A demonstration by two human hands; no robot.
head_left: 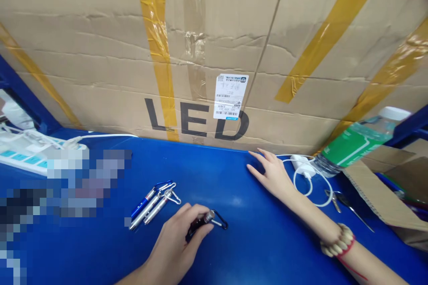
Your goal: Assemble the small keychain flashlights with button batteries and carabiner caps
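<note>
Nearest the camera, the left hand (175, 240) grasps a dark torch (200, 221) between thumb and bent fingers, its metal end and dark clip (224, 217) sticking out toward the right.

From the far left, a power strip (20, 160) lies on the blue tabletop (214, 169), with a white cable (103, 135) running from it toward the box (100, 67). A pixelated patch beside the strip hides what is there. Next comes a blue pen (141, 206), then two silver pens (143, 214), all with clips, lying slanted side by side just beyond the left hand. Behind them stands the box, marked LED, with a paper label (230, 98).

The right hand (277, 178) is empty, fingers loosely spread near the box's foot; whether its fingertips touch anything, I cannot tell. Beyond its beaded bracelet (339, 242) are a charger (303, 166), a bottle (361, 142), keys (334, 200) and an open carton (384, 196).

The step in hand seems to be handling the torch, just above or on the tabletop; the next move calls for a steady pinch on its slim barrel, keeping the loose clip from snagging.
</note>
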